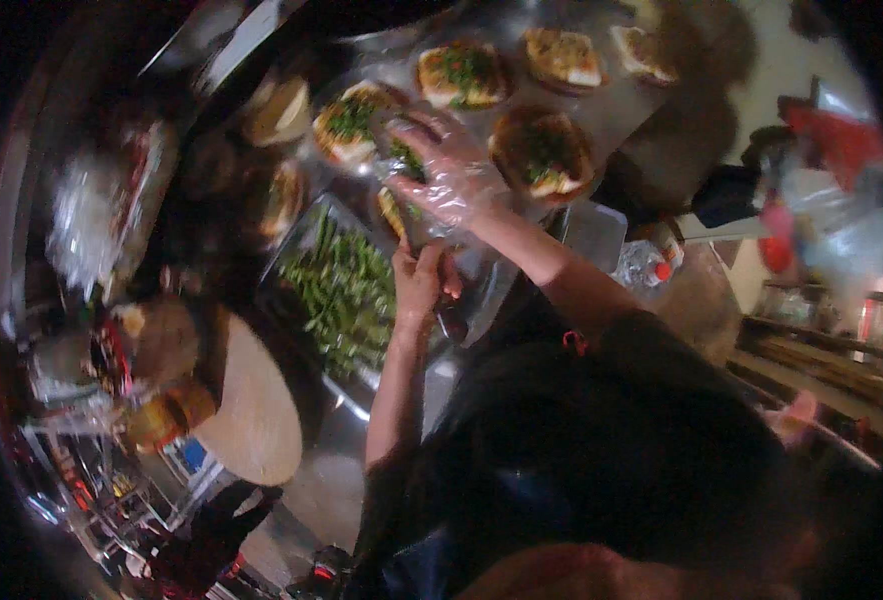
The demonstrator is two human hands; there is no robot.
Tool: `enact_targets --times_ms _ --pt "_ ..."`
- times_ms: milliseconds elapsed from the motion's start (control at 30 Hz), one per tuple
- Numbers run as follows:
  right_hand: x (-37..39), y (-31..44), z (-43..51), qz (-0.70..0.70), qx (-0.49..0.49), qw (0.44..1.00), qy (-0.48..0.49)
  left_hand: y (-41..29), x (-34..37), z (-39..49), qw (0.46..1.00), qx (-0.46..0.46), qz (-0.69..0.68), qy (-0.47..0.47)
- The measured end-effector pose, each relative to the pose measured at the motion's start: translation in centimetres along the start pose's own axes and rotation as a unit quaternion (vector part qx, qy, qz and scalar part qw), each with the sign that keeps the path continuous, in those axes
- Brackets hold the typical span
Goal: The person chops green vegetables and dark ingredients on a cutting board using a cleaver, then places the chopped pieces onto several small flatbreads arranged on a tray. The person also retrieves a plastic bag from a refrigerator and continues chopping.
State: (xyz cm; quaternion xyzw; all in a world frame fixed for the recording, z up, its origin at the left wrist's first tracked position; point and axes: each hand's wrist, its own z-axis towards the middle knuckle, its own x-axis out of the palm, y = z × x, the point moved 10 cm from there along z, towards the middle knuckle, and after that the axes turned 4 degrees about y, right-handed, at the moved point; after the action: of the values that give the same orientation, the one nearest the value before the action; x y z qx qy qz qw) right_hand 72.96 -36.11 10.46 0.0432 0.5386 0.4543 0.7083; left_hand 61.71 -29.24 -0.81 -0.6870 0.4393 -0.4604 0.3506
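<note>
My right hand (452,172), in a clear plastic glove, reaches over chopped green herbs (407,157) with thumb and fingers apart. What lies under its palm is hidden, and blur leaves its grip unclear. Just below it, my bare left hand (417,281) is closed around what looks like a utensil with a dark handle end (452,322); its working end is hidden. A yellowish bread edge (392,214) shows between the hands. Herb-topped bread slices (351,124), (462,73), (542,154) lie around the right hand on a shiny metal surface.
A clear tray of cut green vegetables (340,289) stands left of my left hand. Plainer bread pieces (563,58) lie farther back. To the right are a clear container (595,229) and a plastic bottle with a red cap (640,266). A round wooden board (254,405) is at lower left.
</note>
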Motion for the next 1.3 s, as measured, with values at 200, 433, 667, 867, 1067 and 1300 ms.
enact_targets --times_ms 200,433,667,867,1067,1300 --pt "-6.6 -20.9 5.1 -0.098 0.019 0.995 -0.028 5.0 14.5 16.3 0.988 -0.093 -0.072 0.102" --pt "-7.5 -35.1 9.6 -0.129 0.026 0.991 0.016 6.8 21.7 28.3 0.993 -0.072 0.022 0.096" --pt "-6.2 -41.1 12.0 -0.227 0.001 0.973 0.039 8.7 21.6 32.4 0.991 -0.006 0.005 0.134" --pt "-4.5 -43.9 10.7 -0.258 -0.024 0.963 -0.075 11.0 20.3 31.6 0.974 -0.158 -0.094 0.134" --pt "-5.1 -45.7 11.8 -0.088 0.029 0.993 0.078 9.0 18.0 29.3 0.985 -0.143 -0.057 0.08" --pt "-7.8 -42.4 11.7 -0.08 0.021 0.988 0.129 7.5 15.5 26.0 0.988 -0.114 -0.097 0.041"
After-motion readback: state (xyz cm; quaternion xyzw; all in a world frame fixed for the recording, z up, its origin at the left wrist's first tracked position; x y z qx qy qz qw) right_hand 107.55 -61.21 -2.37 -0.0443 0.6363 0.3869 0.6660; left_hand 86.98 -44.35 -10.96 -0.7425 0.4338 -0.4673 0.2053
